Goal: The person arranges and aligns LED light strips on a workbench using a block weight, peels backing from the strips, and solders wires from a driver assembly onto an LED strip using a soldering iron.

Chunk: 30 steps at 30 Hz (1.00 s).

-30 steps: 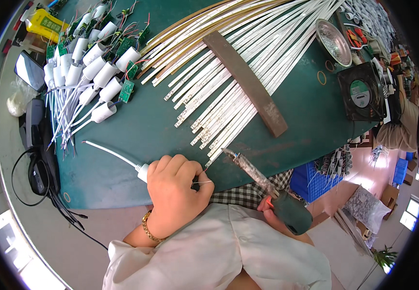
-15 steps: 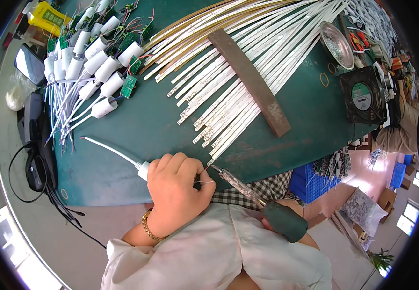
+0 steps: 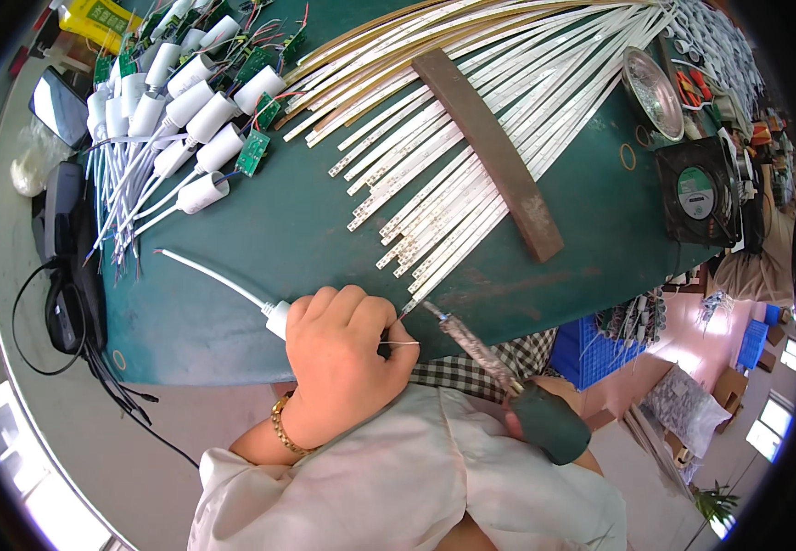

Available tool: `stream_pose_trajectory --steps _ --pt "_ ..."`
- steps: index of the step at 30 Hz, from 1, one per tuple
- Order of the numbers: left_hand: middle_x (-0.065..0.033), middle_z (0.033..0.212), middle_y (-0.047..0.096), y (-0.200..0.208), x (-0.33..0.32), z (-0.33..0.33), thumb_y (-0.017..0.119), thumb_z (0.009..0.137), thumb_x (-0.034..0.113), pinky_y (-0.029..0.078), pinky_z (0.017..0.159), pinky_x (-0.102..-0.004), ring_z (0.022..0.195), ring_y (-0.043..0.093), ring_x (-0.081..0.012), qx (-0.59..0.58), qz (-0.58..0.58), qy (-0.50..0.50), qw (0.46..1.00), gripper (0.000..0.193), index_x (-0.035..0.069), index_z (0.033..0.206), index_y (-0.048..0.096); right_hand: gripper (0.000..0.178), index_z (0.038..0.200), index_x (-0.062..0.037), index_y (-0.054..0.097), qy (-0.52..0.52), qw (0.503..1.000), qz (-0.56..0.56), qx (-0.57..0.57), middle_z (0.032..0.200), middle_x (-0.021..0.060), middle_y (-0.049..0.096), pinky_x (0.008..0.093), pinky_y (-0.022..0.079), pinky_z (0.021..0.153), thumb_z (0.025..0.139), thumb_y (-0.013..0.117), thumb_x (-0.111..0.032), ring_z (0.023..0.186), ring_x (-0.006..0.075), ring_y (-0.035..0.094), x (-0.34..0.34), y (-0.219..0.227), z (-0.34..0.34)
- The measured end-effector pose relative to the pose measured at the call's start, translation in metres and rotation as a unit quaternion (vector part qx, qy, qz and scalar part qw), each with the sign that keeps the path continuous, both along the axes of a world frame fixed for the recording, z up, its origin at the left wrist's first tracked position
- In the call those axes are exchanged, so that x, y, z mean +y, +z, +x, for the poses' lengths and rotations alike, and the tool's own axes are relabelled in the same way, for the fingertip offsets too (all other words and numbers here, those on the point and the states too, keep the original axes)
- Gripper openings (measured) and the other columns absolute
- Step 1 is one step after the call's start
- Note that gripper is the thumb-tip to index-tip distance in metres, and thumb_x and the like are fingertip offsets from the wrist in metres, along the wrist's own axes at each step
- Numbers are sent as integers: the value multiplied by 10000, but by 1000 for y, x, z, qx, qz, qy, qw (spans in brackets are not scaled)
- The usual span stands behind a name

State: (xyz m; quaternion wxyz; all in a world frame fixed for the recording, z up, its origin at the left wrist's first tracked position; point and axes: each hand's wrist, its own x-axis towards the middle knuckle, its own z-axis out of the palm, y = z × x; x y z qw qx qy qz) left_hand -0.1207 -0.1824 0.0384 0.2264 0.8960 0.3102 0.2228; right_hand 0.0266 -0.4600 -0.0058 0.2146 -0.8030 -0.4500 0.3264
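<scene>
My left hand (image 3: 347,354) is closed round a white plastic cap (image 3: 277,318) with a white cable (image 3: 219,275) running off to the left. A thin silvery wire (image 3: 404,343), which looks like solder, sticks out between thumb and forefinger. Just beyond the fingers lies the bare end of a white LED strip (image 3: 416,296), with a thin lead touching or nearly touching it. My right hand (image 3: 559,393) grips a soldering iron (image 3: 476,349) by its dark green handle, which hides most of the fingers. The iron's tip is a little right of the strip's end, apart from it.
A rusty metal bar (image 3: 490,151) weighs down many fanned LED strips (image 3: 398,133). White caps (image 3: 205,193) with cables and green circuit boards (image 3: 252,152) are heaped at the left. A metal bowl (image 3: 652,94) and black fan (image 3: 696,191) stand right; a blue crate (image 3: 591,354) sits below the table edge.
The iron's tip has moved off the strip's end, away to the right. My left hand keeps its grip on the cap and wire. The whole view has shifted slightly.
</scene>
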Motion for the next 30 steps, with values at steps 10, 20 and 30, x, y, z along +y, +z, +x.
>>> stream_pose_trajectory --steps 10,20,30 --pt "-29 659 470 -2 -1 -2 714 583 53 319 605 -370 621 467 -238 2 3 -8 1000 189 111 678 561 297 892 -102 697 15 996 82 -20 825 81 714 347 552 637 642 829 -193 716 294 696 5 15 1" --pt "-18 657 470 -2 -2 0 685 603 8 316 619 -356 612 458 -233 4 22 -12 1000 199 114 708 553 123 908 -62 677 -210 939 158 220 784 65 673 321 534 726 836 697 -159 743 196 642 33 28 2" --pt "-11 678 503 -6 1 -1 701 630 -13 340 628 -355 628 489 -222 -15 27 -24 999 213 112 734 563 297 1096 -20 638 -105 957 229 140 903 84 698 293 552 704 809 679 46 792 181 671 19 8 -1"
